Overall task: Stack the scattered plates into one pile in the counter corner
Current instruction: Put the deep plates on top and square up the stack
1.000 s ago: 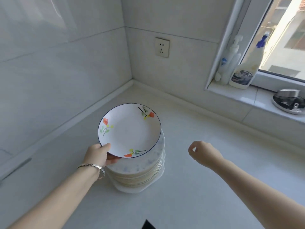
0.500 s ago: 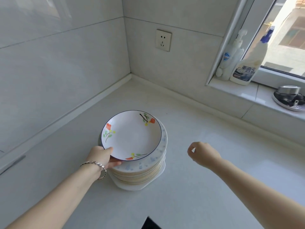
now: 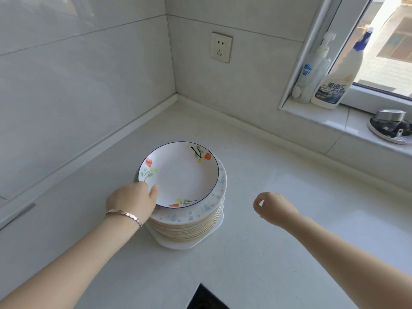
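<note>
Two hands come first. My left hand [image 3: 131, 201] pinches the near-left rim of the flowered plate [image 3: 178, 175], thumb on top. My right hand [image 3: 274, 208] hangs loosely curled, holding nothing, apart to the right. The plate lies ahead and right of that grip and appears to rest on the pile [image 3: 191, 224], offset slightly left. Farther off, the counter corner [image 3: 178, 108] sits well beyond the pile, so I judge the left hand better placed to settle it.

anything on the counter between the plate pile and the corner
Nothing visible. The counter between the pile of plates and the wall corner shows no objects. The left hand grips the top plate at its near rim.
</note>
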Available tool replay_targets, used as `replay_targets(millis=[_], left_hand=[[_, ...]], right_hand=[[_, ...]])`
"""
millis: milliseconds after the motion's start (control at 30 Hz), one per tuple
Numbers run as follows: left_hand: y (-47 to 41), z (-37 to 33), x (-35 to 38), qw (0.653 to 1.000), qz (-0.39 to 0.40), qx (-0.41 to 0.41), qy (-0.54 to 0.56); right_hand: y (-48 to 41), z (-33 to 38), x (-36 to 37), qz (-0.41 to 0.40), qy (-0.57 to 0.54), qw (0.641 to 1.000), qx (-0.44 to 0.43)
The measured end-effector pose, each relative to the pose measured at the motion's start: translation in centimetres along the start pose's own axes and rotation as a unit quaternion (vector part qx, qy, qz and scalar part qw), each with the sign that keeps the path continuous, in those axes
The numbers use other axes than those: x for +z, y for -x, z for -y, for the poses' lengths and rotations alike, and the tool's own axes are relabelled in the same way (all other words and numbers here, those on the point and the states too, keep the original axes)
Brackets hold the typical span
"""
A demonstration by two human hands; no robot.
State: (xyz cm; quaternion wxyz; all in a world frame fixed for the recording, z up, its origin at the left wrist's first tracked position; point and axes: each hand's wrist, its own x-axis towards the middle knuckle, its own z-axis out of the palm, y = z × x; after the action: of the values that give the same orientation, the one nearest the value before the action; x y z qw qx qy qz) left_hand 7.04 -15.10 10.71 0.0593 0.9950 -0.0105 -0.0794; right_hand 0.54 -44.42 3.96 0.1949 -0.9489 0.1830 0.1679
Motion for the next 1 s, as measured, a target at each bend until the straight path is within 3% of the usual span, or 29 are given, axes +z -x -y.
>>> replay_targets(millis=[200, 300, 433, 600, 867, 933, 1000], left_hand=[[1.9, -9.3, 0.0, 0.971, 0.005, 0.226, 0.072], [1.8, -15.3, 2.1, 0.95, 0.076, 0.291, 0.085], [2.5, -23.0, 6.9, 0.918, 0.201, 0.336, 0.066], [6.5, -32.2, 11.5, 0.878, 0.273, 0.393, -0.011], [16.4, -46.7, 17.9, 0.858, 0.298, 0.417, -0.032], [19.0, -49.8, 19.4, 0.857, 0.305, 0.413, -0.044], [21.2, -52.7, 20.9, 0.855, 0.311, 0.411, -0.06]], right_hand=[[1.3, -2.4, 0.6, 0.007, -0.025, 0.998, 0.054], [3.1, -5.3, 0.5, 0.003, -0.061, 0.994, 0.093], [6.6, -11.2, 0.5, -0.01, -0.108, 0.98, 0.166], [11.8, -21.1, 0.6, -0.042, -0.172, 0.949, 0.261], [20.6, -39.2, 0.7, -0.068, -0.231, 0.889, 0.389], [22.5, -44.1, 1.0, -0.087, -0.262, 0.863, 0.422], [24.0, -48.7, 1.3, -0.13, -0.343, 0.808, 0.461]])
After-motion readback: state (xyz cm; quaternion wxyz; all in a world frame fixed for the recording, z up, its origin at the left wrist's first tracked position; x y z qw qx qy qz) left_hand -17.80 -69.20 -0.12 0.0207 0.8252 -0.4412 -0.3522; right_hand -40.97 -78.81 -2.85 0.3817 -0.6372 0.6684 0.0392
